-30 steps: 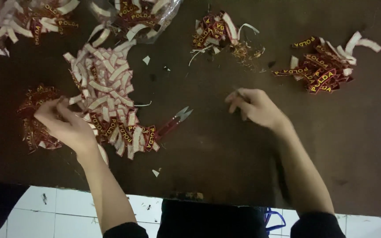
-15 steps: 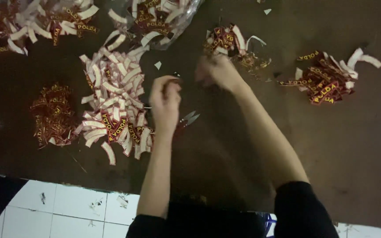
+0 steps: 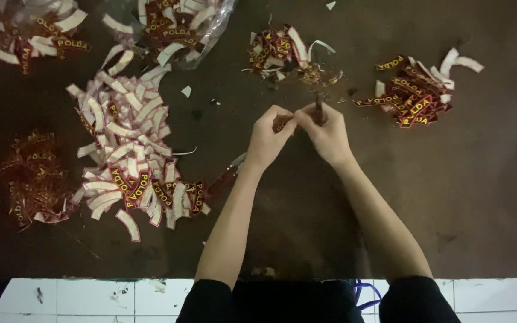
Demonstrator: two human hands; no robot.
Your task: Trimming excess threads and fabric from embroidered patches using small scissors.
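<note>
A dark brown worktable (image 3: 462,197) fills the view, and everything is placed against the big fanned heap of curved embroidered patches (image 3: 130,155) at its left, most of them lying white backing up. Left of that heap, a stack of patches face up in red and gold (image 3: 31,179) is seen; above the heap, a clear plastic bag of patches (image 3: 175,27) lies open, and a further loose pile (image 3: 22,36) sits at the top-left corner. Well to the right of the heap, a small ragged cluster with peeled strips (image 3: 282,51) is seen, and farther right again a tidier red-and-gold pile (image 3: 417,93). By these piles, much seems sorted already, though the large heap looks unworked.

Between the heap and the far-right pile, both hands are brought together. The left hand (image 3: 268,139) is pinched shut on a single small patch (image 3: 282,124), and the right hand (image 3: 329,133) is closed at the same piece, with a dark strip (image 3: 318,103) sticking up from its fingers. Near the heap's lower right edge, a scissor tip (image 3: 237,160) pokes out from under the left wrist.
</note>
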